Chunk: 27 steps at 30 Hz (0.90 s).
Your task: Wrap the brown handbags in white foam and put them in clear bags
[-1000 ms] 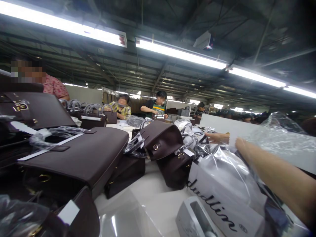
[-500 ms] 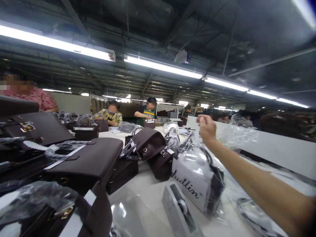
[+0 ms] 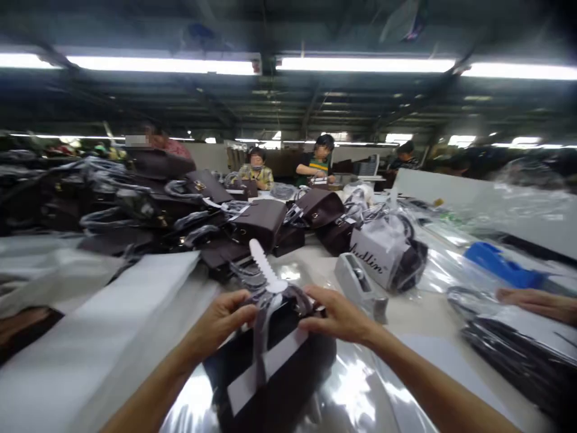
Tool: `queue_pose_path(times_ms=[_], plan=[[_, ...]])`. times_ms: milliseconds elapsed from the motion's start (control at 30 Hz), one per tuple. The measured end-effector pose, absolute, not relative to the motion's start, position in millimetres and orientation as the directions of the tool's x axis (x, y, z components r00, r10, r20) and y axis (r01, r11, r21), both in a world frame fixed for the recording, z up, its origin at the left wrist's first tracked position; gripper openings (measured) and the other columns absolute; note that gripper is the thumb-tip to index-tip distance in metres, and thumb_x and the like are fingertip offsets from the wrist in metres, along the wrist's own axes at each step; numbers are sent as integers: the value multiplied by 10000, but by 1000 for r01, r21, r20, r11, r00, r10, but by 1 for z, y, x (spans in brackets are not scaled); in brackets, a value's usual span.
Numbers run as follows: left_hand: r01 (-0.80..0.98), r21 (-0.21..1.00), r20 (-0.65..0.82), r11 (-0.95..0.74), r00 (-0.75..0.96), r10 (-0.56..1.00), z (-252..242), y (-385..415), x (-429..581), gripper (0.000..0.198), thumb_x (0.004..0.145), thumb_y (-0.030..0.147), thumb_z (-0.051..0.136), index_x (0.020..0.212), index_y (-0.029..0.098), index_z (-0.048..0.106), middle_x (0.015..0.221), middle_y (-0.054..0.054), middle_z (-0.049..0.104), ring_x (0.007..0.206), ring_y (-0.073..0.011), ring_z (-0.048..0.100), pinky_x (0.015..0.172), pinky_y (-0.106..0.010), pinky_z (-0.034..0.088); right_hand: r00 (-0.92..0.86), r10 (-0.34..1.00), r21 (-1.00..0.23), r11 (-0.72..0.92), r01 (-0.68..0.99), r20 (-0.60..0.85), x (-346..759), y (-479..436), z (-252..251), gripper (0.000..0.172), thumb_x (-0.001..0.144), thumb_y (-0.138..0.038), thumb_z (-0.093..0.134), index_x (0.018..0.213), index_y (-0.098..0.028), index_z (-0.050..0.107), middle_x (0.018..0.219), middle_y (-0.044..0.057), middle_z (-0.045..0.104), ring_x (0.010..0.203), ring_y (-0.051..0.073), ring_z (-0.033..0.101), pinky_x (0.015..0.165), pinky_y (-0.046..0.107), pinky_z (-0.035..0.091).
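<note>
In the head view, a dark brown, nearly black handbag (image 3: pixel 293 379) is in the lower middle, between the two hands, over a shiny clear plastic sheet (image 3: pixel 356 400) on the whitish table (image 3: pixel 415 313). Its handles (image 3: pixel 295 294) are wrapped in clear plastic film. A flat white strip (image 3: pixel 256 380) lies along the top of the bag, and a white toothed tie-like strip (image 3: pixel 265 267) rises, tilted, from the handles.

The left hand (image 3: pixel 229 316) has its thumb and fingers bent, with the tips at the left side of the handles. The right hand (image 3: pixel 333 314) is at the other side; its index finger touches the handles and its thumb is lower, near the white strip's end. Whether either hand is closed firmly, I cannot tell.

Beyond the bag stand a grey tape dispenser (image 3: pixel 360 288) and, just beside it, a plastic-covered bag with black lettering on white (image 3: pixel 376 255). Brown leather handbags (image 3: pixel 264 219) are piled farther back and to the left. White soft-looking sheets (image 3: pixel 103 355) lie at the left. At the right edge, a co-worker's hand (image 3: pixel 541 304) is over a plastic-wrapped dark bundle (image 3: pixel 518 355), near a blue plastic object (image 3: pixel 502 264).
</note>
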State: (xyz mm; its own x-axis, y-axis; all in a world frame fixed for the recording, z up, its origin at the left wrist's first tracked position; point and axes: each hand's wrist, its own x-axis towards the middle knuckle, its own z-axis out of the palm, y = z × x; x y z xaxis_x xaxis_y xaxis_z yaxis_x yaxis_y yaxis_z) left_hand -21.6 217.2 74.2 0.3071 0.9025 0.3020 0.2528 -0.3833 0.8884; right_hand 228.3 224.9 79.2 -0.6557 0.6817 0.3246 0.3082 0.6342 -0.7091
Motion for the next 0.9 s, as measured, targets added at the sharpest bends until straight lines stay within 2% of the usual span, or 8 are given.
queue_pose_path(times_ms=[100,233,400,500,600,667,800,900], plan=[[292,907,204,-303,324,924,83,183,-41,366,797,517,497,849,180,631,774,-21,638,745,-178,598,718,-301,489,-638,696,-692,637,338,330,225,219,70,349,737,-338,670,1056,-211,605,1106,52,584,1005,234,543,866,361,440],[363,867,315,-342,132,940,84,144,-38,453,837,527,404,1152,228,530,1200,-75,549,1133,-263,492,986,-413,367,-634,723,-727,588,355,275,230,210,69,356,746,-373,657,1067,-229,597,1120,60,571,1006,237,544,830,371,470],[559,767,411,-315,-51,910,43,92,-17,835,692,566,600,1373,260,226,1440,-101,265,1316,-332,246,1050,-531,248,-517,786,-742,561,367,338,234,208,71,740,686,-415,700,1319,-225,368,1322,106,426,1196,282,419,982,469,363],[652,727,367,-217,-102,925,29,78,-7,968,648,434,701,1400,261,116,1409,-127,303,1300,-321,283,1031,-528,286,-654,687,-707,630,321,316,229,212,76,893,642,-421,734,1379,-219,271,1375,95,370,1243,279,361,1036,444,292],[655,732,349,-190,-121,929,28,79,-6,871,684,330,689,1383,270,174,1239,-96,492,1162,-264,474,976,-462,384,-707,651,-724,625,292,277,218,213,78,546,695,-441,680,1150,-187,518,1009,43,615,899,215,585,787,321,472],[656,728,363,-202,-118,924,28,83,-7,816,676,310,697,1356,270,249,1150,-68,551,1076,-242,538,935,-425,427,-659,680,-699,639,320,320,211,212,77,321,755,-438,611,943,-180,578,791,9,609,708,170,576,626,263,459],[688,669,458,-282,-82,885,26,88,-10,675,653,318,718,1255,252,420,1104,-52,583,1046,-243,551,898,-400,452,-558,712,-641,673,369,427,201,209,75,195,823,-358,499,892,-184,555,791,21,584,688,159,533,621,265,410],[681,667,471,-303,-70,879,25,92,-12,620,659,340,720,1216,241,465,1077,-46,599,1030,-232,559,895,-389,453,-534,718,-623,677,391,446,198,210,74,180,841,-330,442,751,-188,508,639,-9,499,598,140,474,560,249,367]])
